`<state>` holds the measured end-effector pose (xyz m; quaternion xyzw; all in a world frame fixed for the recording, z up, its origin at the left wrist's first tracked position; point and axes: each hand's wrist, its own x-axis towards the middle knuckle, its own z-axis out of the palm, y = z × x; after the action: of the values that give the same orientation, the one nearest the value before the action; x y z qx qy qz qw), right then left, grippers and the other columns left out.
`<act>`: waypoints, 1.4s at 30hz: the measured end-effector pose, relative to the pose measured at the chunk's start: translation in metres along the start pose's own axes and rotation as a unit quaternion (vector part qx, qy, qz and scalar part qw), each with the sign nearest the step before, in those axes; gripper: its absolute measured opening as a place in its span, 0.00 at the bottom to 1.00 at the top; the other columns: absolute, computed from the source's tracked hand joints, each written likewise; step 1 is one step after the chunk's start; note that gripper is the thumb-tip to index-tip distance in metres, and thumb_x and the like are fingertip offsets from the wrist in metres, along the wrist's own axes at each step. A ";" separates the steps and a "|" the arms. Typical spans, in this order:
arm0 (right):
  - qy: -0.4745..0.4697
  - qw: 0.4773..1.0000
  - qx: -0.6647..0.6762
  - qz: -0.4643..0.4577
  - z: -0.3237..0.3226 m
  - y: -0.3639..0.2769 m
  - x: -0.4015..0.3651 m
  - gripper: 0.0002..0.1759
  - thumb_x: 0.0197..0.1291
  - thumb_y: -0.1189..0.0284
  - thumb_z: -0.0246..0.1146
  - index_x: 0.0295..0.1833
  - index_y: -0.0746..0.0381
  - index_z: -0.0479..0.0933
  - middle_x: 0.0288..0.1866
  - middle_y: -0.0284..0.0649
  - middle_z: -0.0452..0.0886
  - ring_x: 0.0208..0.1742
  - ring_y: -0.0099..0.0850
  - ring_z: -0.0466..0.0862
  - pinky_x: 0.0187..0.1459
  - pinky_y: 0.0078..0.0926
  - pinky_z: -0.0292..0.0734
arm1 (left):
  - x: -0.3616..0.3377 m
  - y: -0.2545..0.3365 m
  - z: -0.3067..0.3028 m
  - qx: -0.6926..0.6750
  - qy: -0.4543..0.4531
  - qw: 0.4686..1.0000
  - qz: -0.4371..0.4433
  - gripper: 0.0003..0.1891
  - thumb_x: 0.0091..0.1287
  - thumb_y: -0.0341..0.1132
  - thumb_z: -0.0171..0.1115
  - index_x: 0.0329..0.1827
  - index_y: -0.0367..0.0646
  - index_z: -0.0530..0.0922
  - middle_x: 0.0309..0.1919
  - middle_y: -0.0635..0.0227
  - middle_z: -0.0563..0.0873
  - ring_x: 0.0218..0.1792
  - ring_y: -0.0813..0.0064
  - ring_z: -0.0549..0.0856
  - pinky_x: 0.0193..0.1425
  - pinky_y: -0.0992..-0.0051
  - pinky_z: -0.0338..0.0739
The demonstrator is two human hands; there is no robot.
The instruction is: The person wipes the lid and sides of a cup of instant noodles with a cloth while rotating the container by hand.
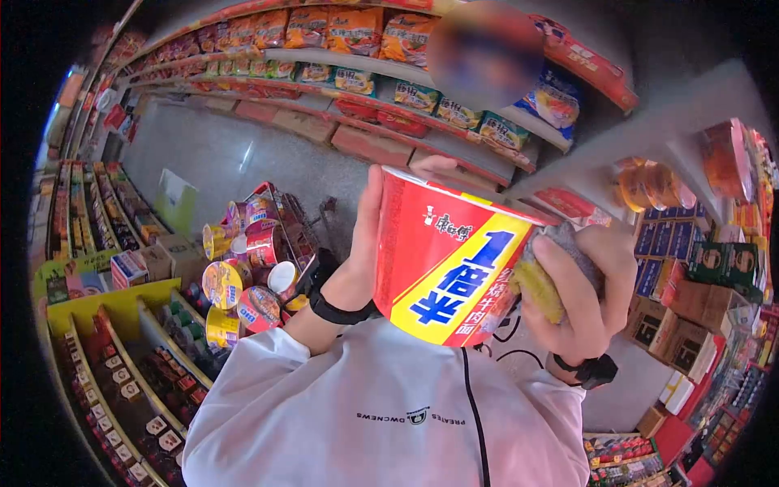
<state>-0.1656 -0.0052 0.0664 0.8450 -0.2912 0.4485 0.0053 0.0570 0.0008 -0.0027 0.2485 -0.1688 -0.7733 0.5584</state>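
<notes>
A large red and yellow instant noodle cup (442,252) is held up in front of my chest, its printed side facing me and tilted. My left hand (361,264) is closed against the cup's left side, with a fingertip showing behind the rim. On the cup's right side, my right hand (591,304) grips a grey and yellow cloth (537,288), which touches the wall of the cup. Part of the cloth is hidden by the fingers. Both wrists wear black bands.
Below left stands a shopping cart (294,217) piled with several noodle cups (223,284). Shelves of bagged noodles (355,32) run across the top. Cardboard boxes (690,345) are stacked at right, and a yellow-edged display shelf (114,300) stands at left.
</notes>
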 end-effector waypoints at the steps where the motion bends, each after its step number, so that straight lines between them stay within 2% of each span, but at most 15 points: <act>1: -0.006 1.000 0.002 -0.008 0.004 0.000 0.002 0.23 0.43 0.68 0.74 0.48 0.64 0.87 0.46 0.46 0.76 0.43 0.43 0.78 0.42 0.41 0.75 | 0.000 0.002 -0.001 0.000 0.003 1.000 0.005 0.41 0.77 0.69 0.37 0.73 0.40 0.65 0.50 0.60 0.87 0.53 0.68 0.88 0.59 0.68 0.84; 7: -0.024 0.998 0.019 -0.055 0.030 -0.003 0.038 0.30 0.34 0.69 0.74 0.50 0.63 0.87 0.43 0.46 0.78 0.39 0.43 0.79 0.40 0.40 0.75 | -0.003 0.019 -0.009 -0.008 0.045 0.998 0.046 0.40 0.77 0.68 0.38 0.74 0.41 0.64 0.53 0.58 0.87 0.54 0.67 0.88 0.60 0.66 0.84; 11: -0.060 0.996 0.012 -0.067 0.048 -0.012 0.056 0.30 0.34 0.70 0.74 0.51 0.62 0.88 0.43 0.46 0.79 0.36 0.42 0.79 0.38 0.39 0.76 | -0.008 0.033 -0.030 0.057 0.028 0.993 0.102 0.38 0.78 0.67 0.39 0.74 0.43 0.64 0.55 0.57 0.86 0.56 0.67 0.87 0.62 0.65 0.83; 13: -0.041 0.992 -0.016 -0.122 0.070 -0.015 0.066 0.19 0.45 0.68 0.71 0.48 0.55 0.86 0.43 0.37 0.80 0.38 0.35 0.78 0.31 0.27 0.77 | -0.007 0.047 -0.036 0.027 0.047 0.993 0.103 0.37 0.78 0.67 0.40 0.73 0.43 0.65 0.55 0.58 0.85 0.56 0.67 0.87 0.63 0.64 0.82; 16: -0.051 0.987 -0.014 -0.155 0.094 -0.025 0.069 0.17 0.48 0.69 0.69 0.47 0.54 0.86 0.43 0.35 0.80 0.41 0.35 0.77 0.31 0.25 0.74 | -0.006 0.061 -0.049 -0.018 0.088 0.992 0.086 0.36 0.78 0.67 0.40 0.71 0.44 0.68 0.58 0.60 0.85 0.58 0.67 0.86 0.65 0.63 0.81; 18: -0.089 0.984 -0.002 -0.153 0.100 -0.032 0.077 0.16 0.50 0.69 0.69 0.47 0.53 0.86 0.43 0.33 0.79 0.42 0.34 0.76 0.30 0.24 0.70 | -0.003 0.071 -0.063 -0.068 0.087 0.991 0.077 0.39 0.75 0.71 0.41 0.71 0.44 0.68 0.62 0.50 0.82 0.63 0.56 0.83 0.68 0.56 0.80; 24: -0.080 0.974 0.064 -0.201 0.139 -0.041 0.094 0.16 0.53 0.68 0.70 0.49 0.49 0.86 0.43 0.31 0.77 0.42 0.33 0.76 0.31 0.26 0.69 | -0.004 0.120 -0.087 -0.088 0.084 0.989 0.090 0.41 0.74 0.71 0.42 0.71 0.42 0.69 0.64 0.49 0.81 0.64 0.54 0.83 0.68 0.54 0.80; 28: -0.047 0.982 0.051 -0.173 0.166 -0.043 0.117 0.18 0.46 0.68 0.74 0.47 0.48 0.87 0.41 0.33 0.77 0.40 0.34 0.76 0.33 0.27 0.75 | -0.002 0.161 -0.095 -0.100 0.062 0.992 0.053 0.41 0.75 0.71 0.39 0.71 0.42 0.70 0.64 0.52 0.82 0.63 0.56 0.84 0.68 0.57 0.79; 30: -0.058 0.982 0.055 -0.168 0.174 -0.041 0.137 0.21 0.41 0.69 0.77 0.47 0.50 0.88 0.41 0.36 0.78 0.38 0.36 0.77 0.34 0.29 0.78 | 0.003 0.175 -0.096 -0.059 0.109 0.990 0.065 0.41 0.75 0.71 0.40 0.71 0.43 0.70 0.63 0.53 0.82 0.62 0.58 0.84 0.68 0.58 0.79; 31: -0.058 0.988 0.049 -0.137 0.179 -0.044 0.144 0.23 0.39 0.70 0.77 0.47 0.52 0.88 0.41 0.37 0.78 0.37 0.37 0.77 0.33 0.31 0.78 | 0.004 0.179 -0.108 -0.083 0.045 0.994 0.059 0.41 0.75 0.72 0.39 0.72 0.43 0.68 0.62 0.55 0.83 0.61 0.61 0.85 0.68 0.61 0.79; 32: -0.059 0.992 0.043 -0.103 0.184 -0.045 0.150 0.25 0.37 0.70 0.78 0.48 0.54 0.88 0.41 0.39 0.78 0.36 0.38 0.78 0.33 0.32 0.79 | 0.006 0.187 -0.112 -0.082 0.040 0.994 0.052 0.41 0.75 0.72 0.39 0.72 0.43 0.68 0.62 0.55 0.83 0.61 0.61 0.85 0.68 0.61 0.79; 35: -0.051 0.996 0.014 -0.078 0.196 -0.049 0.167 0.28 0.33 0.71 0.76 0.48 0.61 0.88 0.42 0.44 0.78 0.37 0.41 0.79 0.36 0.37 0.78 | 0.011 0.202 -0.124 -0.040 -0.029 0.996 0.074 0.31 0.80 0.62 0.43 0.69 0.44 0.69 0.62 0.60 0.82 0.61 0.67 0.83 0.68 0.62 0.78; 36: -0.034 0.998 0.010 -0.060 0.201 -0.051 0.171 0.28 0.33 0.71 0.74 0.48 0.64 0.87 0.42 0.46 0.78 0.39 0.44 0.80 0.40 0.40 0.77 | 0.012 0.207 -0.125 -0.038 -0.031 0.997 0.060 0.31 0.80 0.62 0.43 0.69 0.44 0.69 0.62 0.60 0.82 0.61 0.67 0.83 0.68 0.62 0.78; 40: -0.036 0.997 -0.051 -0.051 0.214 -0.059 0.187 0.28 0.32 0.71 0.74 0.48 0.63 0.88 0.42 0.47 0.79 0.38 0.45 0.80 0.38 0.39 0.77 | 0.020 0.221 -0.130 0.009 -0.018 0.999 0.028 0.31 0.80 0.62 0.43 0.70 0.44 0.68 0.61 0.59 0.82 0.61 0.67 0.83 0.67 0.63 0.79; 42: -0.048 0.995 -0.078 -0.038 0.216 -0.063 0.190 0.27 0.31 0.72 0.73 0.47 0.62 0.88 0.42 0.46 0.80 0.37 0.44 0.80 0.37 0.38 0.77 | 0.025 0.224 -0.131 0.078 0.011 0.997 0.028 0.40 0.77 0.69 0.35 0.74 0.42 0.65 0.62 0.55 0.82 0.64 0.64 0.82 0.69 0.62 0.76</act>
<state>0.1100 -0.1033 0.0976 0.8729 -0.2933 0.3827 0.0745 0.3006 -0.0929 0.0057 0.2947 -0.2291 -0.7394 0.5604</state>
